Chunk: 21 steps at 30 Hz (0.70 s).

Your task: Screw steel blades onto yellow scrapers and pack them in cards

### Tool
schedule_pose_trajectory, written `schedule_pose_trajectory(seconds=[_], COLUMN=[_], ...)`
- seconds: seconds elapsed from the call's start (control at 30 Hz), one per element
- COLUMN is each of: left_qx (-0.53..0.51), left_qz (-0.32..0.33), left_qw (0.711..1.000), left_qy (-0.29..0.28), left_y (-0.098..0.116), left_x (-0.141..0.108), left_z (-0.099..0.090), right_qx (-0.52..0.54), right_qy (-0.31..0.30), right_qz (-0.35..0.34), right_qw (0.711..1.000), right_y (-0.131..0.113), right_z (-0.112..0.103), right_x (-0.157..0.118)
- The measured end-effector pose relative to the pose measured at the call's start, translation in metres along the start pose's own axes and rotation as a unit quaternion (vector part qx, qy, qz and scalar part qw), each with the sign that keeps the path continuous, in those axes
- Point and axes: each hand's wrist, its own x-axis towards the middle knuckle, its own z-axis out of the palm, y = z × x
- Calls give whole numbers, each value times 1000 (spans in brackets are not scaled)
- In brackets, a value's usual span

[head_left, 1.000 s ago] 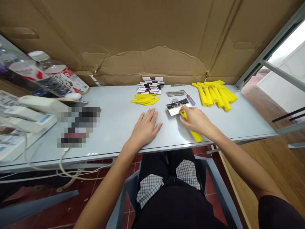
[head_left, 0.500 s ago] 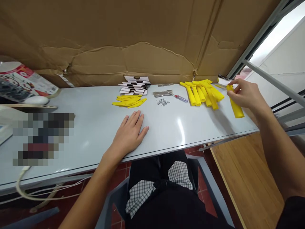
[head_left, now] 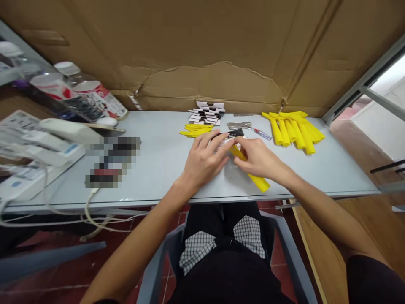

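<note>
My right hand (head_left: 257, 158) closes around a yellow plastic handle (head_left: 260, 182), a tube slanting toward the front edge of the table. At its far end is a flat black-and-white piece (head_left: 236, 133), partly covered by my fingers. My left hand (head_left: 205, 158) has its bent fingers over that piece, meeting my right fingertips. Just behind the hands lie thin metal strips (head_left: 238, 125) and a screwdriver (head_left: 262, 134) with a clear handle. Yellow strips (head_left: 195, 130) lie beyond my left hand, in front of a stack of folded black-and-white cards (head_left: 207, 114).
Several more yellow handles (head_left: 292, 131) lie in a pile at the right. Left on the table are a blurred-out object (head_left: 112, 162) with a cable, white devices (head_left: 47, 147) and plastic bottles (head_left: 85, 90). A cardboard sheet (head_left: 202, 50) stands along the back.
My right hand has brought the yellow handle with its black-and-white end from the far right to the middle. My left hand has lifted from lying flat and met it. The view has turned left.
</note>
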Motion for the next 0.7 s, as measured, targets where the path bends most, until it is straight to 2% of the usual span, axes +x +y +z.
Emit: schedule_pose_trajectory(seconds=[0.1,0.23,0.33,0.43,0.57,0.63,0.7], left_qx=[35,95,136,189,212,197,160], left_qz=[-20,-33,-39,-47,-94,-124,-127], left_qw=[999,995,989,981,973,972,979], left_qy=[-9,-29,-43,-27,6,12,5], left_y=[-24,-54,-75,-109,-173,-203,-226], left_x=[-6,-25,-32,-29,-18,-14,-11], left_z=[0,-7,-15,-22,-22,-15,-6], right_qx=[48,109,165,244,256,246,229], right_qy=[-24,-26,-26,-41,-29,-15,-3], right_qz=[12,29,7,-9,-17,-17,-16], right_qw=[998,993,986,969,966,969,973], right_y=[-15,-29,-42,-50,-37,-23,-8], right_z=[27,54,65,68,64,61,60], right_x=[24,52,65,68,62,58,54])
